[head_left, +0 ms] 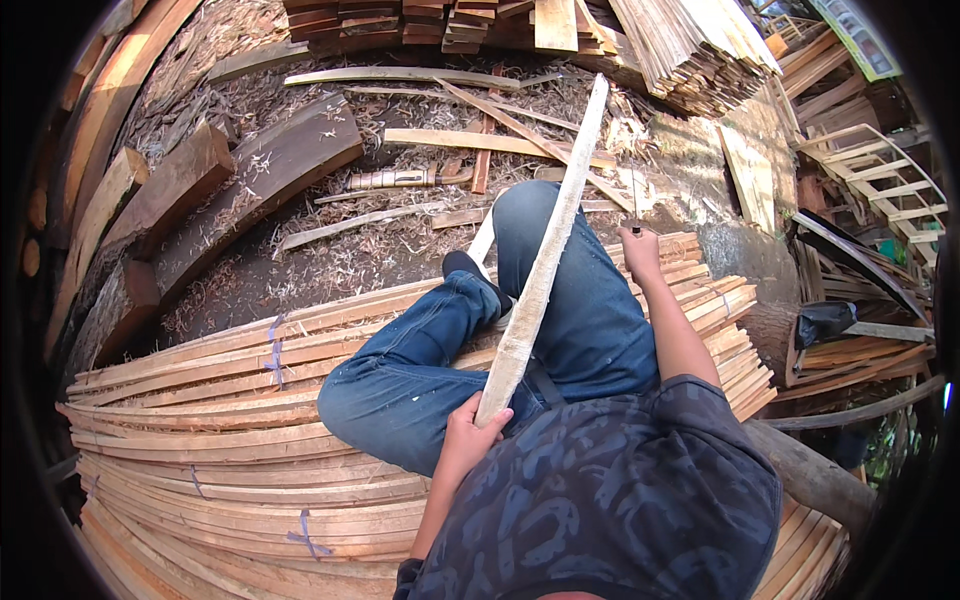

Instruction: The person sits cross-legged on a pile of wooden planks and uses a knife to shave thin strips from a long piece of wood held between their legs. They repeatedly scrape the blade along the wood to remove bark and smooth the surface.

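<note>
My left hand (472, 436) is closed round the near end of a long, pale wooden strip (545, 262). The strip slants up and away over my lap and raised knee, its far end beyond the knee. Off to the right of that knee, my right hand (641, 252) is closed on a thin-bladed tool (635, 229) with a dark collar. Its blade looks nearly edge-on and is hard to make out; the tool does not touch the strip. My legs, in blue jeans, are bent on top of the stacked strips.
Bundles of wooden strips (250, 470), bound with purple ties, lie under and beside me. Thick timber beams (260, 190) rest at the left. Loose slats (450, 140), shavings and a banded wooden sheath (392, 178) are on the ground ahead. More stacked strips (690, 55) stand far right.
</note>
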A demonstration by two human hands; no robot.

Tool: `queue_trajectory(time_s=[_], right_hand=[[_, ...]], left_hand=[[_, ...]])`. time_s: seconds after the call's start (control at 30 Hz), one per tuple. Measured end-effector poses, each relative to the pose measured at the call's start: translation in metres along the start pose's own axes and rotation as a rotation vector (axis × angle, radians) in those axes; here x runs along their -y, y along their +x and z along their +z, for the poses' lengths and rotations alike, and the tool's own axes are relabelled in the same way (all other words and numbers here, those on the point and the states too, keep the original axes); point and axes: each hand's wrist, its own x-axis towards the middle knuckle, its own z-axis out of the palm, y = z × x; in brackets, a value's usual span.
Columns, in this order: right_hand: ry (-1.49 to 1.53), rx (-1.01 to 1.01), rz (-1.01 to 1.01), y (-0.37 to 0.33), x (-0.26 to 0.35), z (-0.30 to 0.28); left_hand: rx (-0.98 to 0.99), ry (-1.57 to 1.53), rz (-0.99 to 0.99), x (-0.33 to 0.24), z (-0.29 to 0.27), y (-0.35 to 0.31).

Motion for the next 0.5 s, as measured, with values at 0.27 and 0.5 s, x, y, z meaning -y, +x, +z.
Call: queue_trajectory(time_s=[0.27,0.5], right_hand=[[0.053,-0.317,-0.270,-0.049,0.084,-0.111],[-0.532,-0.149,-0.683,-0.060,0.124,-0.106]], left_hand=[[0.390,0.006,-0.177,0.004,-0.034,-0.002],[0.271,0.032,-0.224,-0.015,-0.025,0.000]])
